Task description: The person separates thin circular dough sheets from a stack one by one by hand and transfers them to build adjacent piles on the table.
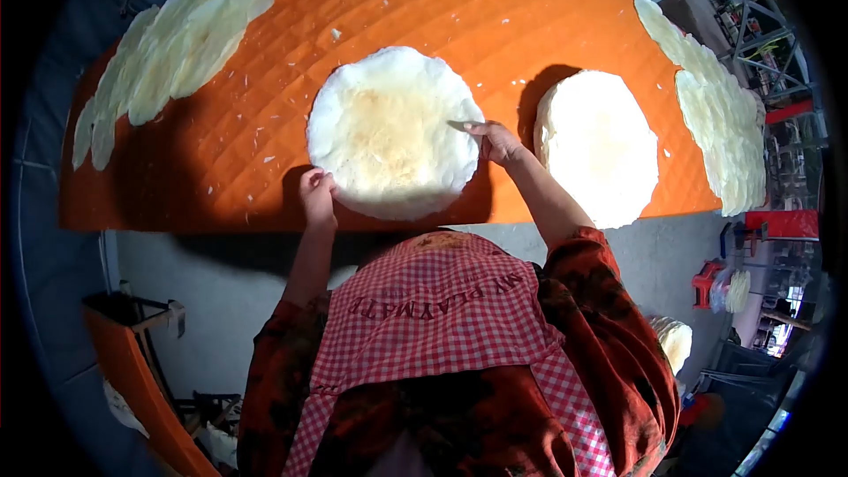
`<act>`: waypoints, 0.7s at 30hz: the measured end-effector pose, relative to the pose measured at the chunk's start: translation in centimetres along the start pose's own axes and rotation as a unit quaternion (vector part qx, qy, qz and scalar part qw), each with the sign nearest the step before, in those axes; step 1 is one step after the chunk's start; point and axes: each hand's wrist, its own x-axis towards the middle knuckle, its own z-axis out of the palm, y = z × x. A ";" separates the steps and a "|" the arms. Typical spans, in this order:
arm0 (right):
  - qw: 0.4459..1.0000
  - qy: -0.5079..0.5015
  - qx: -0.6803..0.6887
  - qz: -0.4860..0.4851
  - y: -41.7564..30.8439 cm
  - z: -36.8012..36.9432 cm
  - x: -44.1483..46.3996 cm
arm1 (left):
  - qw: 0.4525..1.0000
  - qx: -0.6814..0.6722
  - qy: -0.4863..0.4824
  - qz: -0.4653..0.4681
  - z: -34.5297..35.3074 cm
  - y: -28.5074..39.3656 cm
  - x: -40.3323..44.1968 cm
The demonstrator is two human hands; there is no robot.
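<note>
A round stack of thin, pale flatbreads [397, 132], lightly browned in the middle, lies near the front edge of the orange quilted table cover. At the stack's lower left edge is my left hand [318, 197], its fingers curled closed against the rim. My right hand [496, 140] grips the right rim, with a digit reaching over the top surface and the other fingers at the side. How many sheets either hand holds is hidden. Just right of my right hand stands a taller white stack of flatbreads [596, 146], brightly lit.
Overlapping flatbreads [190, 40] spread over the table's far left, and more flatbreads [720, 115] line its right end. Small white crumbs dot the orange cover [389, 0]. A red stool [707, 284] and another round stack [673, 342] are on the floor side at right.
</note>
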 end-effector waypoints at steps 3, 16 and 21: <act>0.998 0.047 0.014 -0.033 -0.8 2.4 -0.9 | 0.994 0.046 0.048 0.092 -1.0 -0.3 -0.1; 0.982 -0.096 0.063 -0.148 -15.8 21.7 -2.8 | 0.940 -0.243 -0.075 -0.228 -0.1 3.3 -4.6; 0.989 0.049 0.084 -0.113 -7.3 9.1 -1.6 | 0.864 -0.379 -0.195 -0.267 0.7 0.5 -2.0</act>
